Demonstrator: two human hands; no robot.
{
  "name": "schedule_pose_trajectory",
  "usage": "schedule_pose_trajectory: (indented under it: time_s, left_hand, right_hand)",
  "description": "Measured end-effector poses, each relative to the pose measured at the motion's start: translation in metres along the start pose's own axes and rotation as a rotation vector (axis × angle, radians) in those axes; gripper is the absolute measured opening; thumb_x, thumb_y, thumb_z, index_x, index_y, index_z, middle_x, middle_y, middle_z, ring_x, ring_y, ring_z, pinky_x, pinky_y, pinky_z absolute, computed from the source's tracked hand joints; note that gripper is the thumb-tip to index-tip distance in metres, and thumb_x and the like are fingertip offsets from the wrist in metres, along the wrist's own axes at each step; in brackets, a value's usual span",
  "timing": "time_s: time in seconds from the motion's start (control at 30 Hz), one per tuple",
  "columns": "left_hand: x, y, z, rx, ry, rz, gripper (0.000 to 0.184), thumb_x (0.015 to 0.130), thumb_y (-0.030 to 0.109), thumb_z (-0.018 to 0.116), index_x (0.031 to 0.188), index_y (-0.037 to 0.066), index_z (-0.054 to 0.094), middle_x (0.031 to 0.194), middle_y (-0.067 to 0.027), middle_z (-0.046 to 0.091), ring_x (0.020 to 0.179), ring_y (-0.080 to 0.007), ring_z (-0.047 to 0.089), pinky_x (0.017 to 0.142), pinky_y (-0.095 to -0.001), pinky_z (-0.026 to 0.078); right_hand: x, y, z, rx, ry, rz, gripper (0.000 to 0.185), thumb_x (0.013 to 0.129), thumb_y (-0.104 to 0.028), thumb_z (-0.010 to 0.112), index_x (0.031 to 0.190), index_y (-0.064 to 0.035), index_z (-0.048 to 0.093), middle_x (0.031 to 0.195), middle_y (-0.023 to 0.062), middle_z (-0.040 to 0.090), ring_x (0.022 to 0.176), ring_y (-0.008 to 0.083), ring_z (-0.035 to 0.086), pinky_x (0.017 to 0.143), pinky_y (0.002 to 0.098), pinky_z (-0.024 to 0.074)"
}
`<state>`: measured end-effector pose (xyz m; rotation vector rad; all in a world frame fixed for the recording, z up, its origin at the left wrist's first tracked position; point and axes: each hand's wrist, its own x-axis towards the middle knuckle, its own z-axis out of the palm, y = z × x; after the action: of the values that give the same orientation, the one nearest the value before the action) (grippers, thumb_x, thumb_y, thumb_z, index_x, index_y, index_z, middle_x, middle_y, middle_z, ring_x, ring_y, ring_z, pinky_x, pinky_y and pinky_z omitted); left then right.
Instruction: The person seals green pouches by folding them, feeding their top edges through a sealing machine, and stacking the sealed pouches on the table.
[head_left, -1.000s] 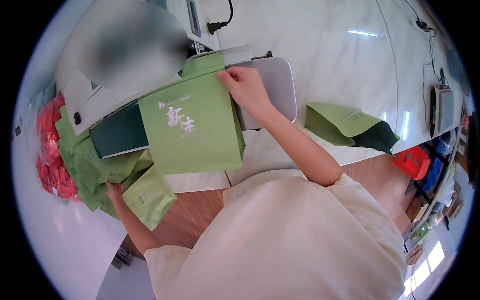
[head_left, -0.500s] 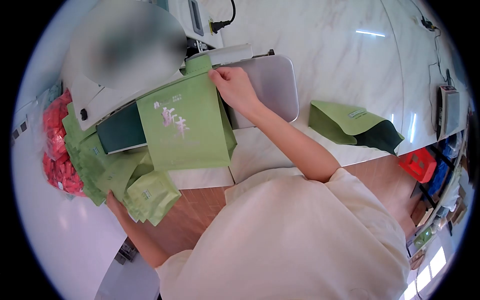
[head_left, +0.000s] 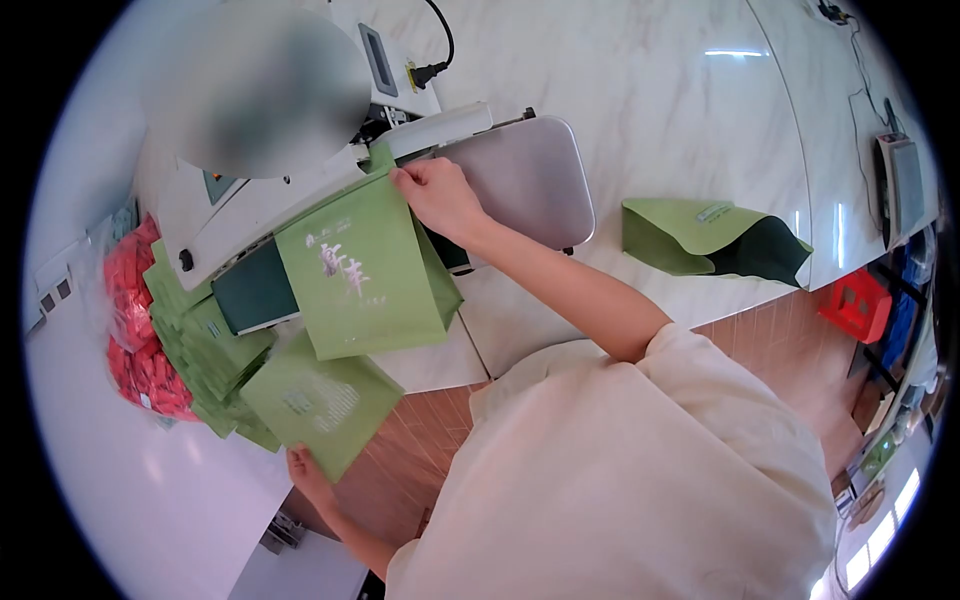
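Note:
My right hand [head_left: 438, 196] pinches the top right corner of a green pouch with white lettering [head_left: 365, 270]. That pouch hangs from the long white edge of a machine [head_left: 250, 225], its top against the edge. Lower left, my left hand [head_left: 308, 472] grips another green pouch [head_left: 325, 405] by its lower left edge; small printed text shows on its face. A fanned stack of green pouches [head_left: 205, 345] lies just beyond it. Behind my right wrist is a grey metal plate [head_left: 530, 180] on the machine's side.
An opened green pouch [head_left: 700, 235] lies on its side on the marble-topped table [head_left: 650, 120]. Red packets in clear plastic [head_left: 140, 340] sit at far left. At right are a grey device [head_left: 897, 185] and a red plastic item [head_left: 857, 308]. A black cable [head_left: 447, 40] plugs into the machine.
My left hand has drawn a pouch off the stack, toward the right and toward me. My right hand stays at the hanging pouch's corner. The camera view has shifted slightly.

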<state>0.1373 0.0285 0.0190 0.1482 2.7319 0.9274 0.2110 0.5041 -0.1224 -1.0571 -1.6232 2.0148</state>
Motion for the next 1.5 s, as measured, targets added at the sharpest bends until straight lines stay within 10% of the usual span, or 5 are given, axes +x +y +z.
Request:
schedule_pose_trajectory:
  time_s: [0.07, 0.5, 0.8, 1.1, 1.5]
  left_hand:
    - [-0.001, -0.026, 0.006, 0.334, -0.039, -0.011, 0.021, 0.096, 0.02, 0.047, 0.093, 0.0, 0.052, 0.079, -0.004, 0.054, 0.072, -0.0106, 0.047, 0.066, -0.0255, 0.041]
    - [-0.041, -0.075, 0.078, 0.213, 0.254, -0.033, 0.025, 0.095, 0.021, 0.047, 0.105, -0.002, 0.049, 0.093, -0.0135, 0.056, 0.081, -0.0221, 0.051, 0.074, -0.0326, 0.043]
    - [-0.049, 0.043, 0.136, 0.381, 0.727, 0.642, 0.041, 0.092, 0.029, 0.054, 0.117, -0.002, 0.048, 0.114, -0.0173, 0.052, 0.105, -0.0322, 0.049, 0.089, -0.0405, 0.04]
    - [-0.109, 0.27, 0.325, -0.166, -0.422, 1.034, 0.034, 0.072, 0.014, 0.071, 0.103, 0.009, 0.06, 0.104, -0.0072, 0.058, 0.098, -0.0267, 0.052, 0.086, -0.0378, 0.04]
    - [-0.194, 0.38, 0.483, 0.221, -0.767, 1.549, 0.007, 0.077, 0.017, 0.065, 0.082, 0.013, 0.067, 0.084, 0.0013, 0.061, 0.088, -0.0192, 0.053, 0.077, -0.0345, 0.04]
  right_hand:
    - [0.001, 0.002, 0.003, -0.017, -0.029, -0.03, 0.032, 0.087, -0.023, 0.053, 0.079, 0.0071, 0.058, 0.054, 0.0127, 0.047, 0.05, 0.0158, 0.038, 0.052, 0.0326, 0.0388]
    - [0.009, 0.013, 0.033, -0.093, -0.017, -0.124, 0.032, 0.088, -0.024, 0.052, 0.08, 0.0055, 0.059, 0.059, 0.0195, 0.053, 0.052, 0.0309, 0.048, 0.057, 0.0379, 0.0427]
    - [-0.102, -0.053, -0.093, -0.542, 0.199, -0.692, 0.008, 0.083, -0.01, 0.056, 0.086, -0.0047, 0.061, 0.078, 0.0123, 0.063, 0.074, 0.031, 0.059, 0.066, 0.0391, 0.0479]
    - [-0.234, -0.068, -0.329, -1.304, 0.32, -0.603, 0.038, 0.065, -0.005, 0.07, 0.099, -0.0064, 0.054, 0.108, 0.0099, 0.055, 0.105, 0.0286, 0.048, 0.087, 0.0394, 0.0388]
    - [-0.252, -0.009, -0.399, -1.25, 0.303, -0.724, 0.008, 0.074, -0.004, 0.056, 0.081, -0.0036, 0.051, 0.107, 0.0117, 0.054, 0.097, 0.0274, 0.053, 0.081, 0.0384, 0.0429]
